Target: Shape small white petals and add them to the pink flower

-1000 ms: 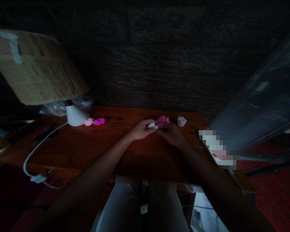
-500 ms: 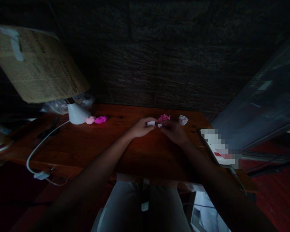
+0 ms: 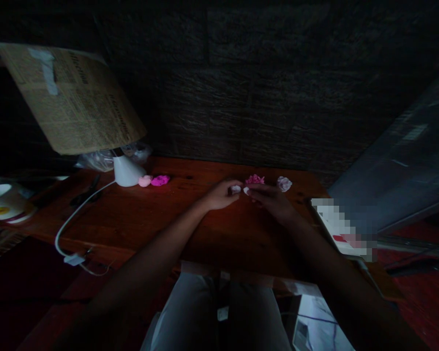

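Head view, dim light, looking down over a wooden table (image 3: 131, 207). Clock directions taken from between the hands, with 12 toward the wall. Left hand (image 3: 218, 196), just toward 9 o'clock: thumb and fingers curled together around a small white piece (image 3: 235, 189). Right hand (image 3: 269, 199), just toward 3 o'clock: fingertips closed on a second white piece (image 3: 246, 190), near the first, with a slight gap between. Just beyond, at 1 o'clock, a crumpled bright-pink piece (image 3: 255, 179), partly hidden by right fingers; hard to tell whether touching. At 3 o'clock, a pale crumpled piece (image 3: 284, 184). Far off at 9 o'clock, a magenta lump (image 3: 160, 180) and a light-pink lump (image 3: 145, 181), beside a lamp base (image 3: 127, 171). Apparently in the middle of handling two soft, separate bits; likely calling for a light, steady pinch on both.
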The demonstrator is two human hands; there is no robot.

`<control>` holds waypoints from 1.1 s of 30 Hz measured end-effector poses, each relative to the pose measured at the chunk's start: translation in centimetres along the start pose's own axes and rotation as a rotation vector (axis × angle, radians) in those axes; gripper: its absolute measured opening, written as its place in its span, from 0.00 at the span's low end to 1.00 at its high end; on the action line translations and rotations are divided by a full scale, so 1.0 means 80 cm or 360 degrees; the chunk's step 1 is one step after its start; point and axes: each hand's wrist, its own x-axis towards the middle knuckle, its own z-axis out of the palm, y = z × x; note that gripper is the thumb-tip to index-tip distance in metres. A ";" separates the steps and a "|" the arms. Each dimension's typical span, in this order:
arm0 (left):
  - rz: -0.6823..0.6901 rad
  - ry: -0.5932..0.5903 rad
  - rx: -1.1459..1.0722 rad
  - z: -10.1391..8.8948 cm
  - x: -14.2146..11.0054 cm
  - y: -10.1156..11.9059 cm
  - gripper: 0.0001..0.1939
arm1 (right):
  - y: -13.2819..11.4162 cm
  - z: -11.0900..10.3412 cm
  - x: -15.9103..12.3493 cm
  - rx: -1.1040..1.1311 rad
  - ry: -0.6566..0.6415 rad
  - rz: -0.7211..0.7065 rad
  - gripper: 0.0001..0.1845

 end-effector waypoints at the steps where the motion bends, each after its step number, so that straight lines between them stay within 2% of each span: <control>1: 0.0029 0.0029 -0.0009 0.000 0.000 0.002 0.14 | 0.000 0.000 0.000 0.0017 0.0003 0.0015 0.23; 7: 0.0172 0.0120 -0.0182 -0.002 0.002 0.007 0.12 | -0.004 0.000 0.000 0.0081 0.0069 0.0048 0.22; 14: 0.0007 0.0025 -0.0520 -0.003 0.002 0.003 0.14 | -0.005 -0.001 -0.001 0.0225 0.0037 0.0129 0.22; 21: -0.0071 0.0090 -0.0837 -0.001 0.003 0.005 0.18 | -0.008 0.000 -0.003 0.0337 -0.0043 0.0223 0.21; 27: -0.0128 0.0171 -0.1003 0.000 0.005 0.004 0.19 | -0.003 0.001 -0.002 0.0342 -0.0074 0.0176 0.22; 33: -0.0175 0.0201 -0.1042 0.002 0.006 0.002 0.19 | -0.006 0.004 -0.004 0.0059 -0.0139 0.0021 0.23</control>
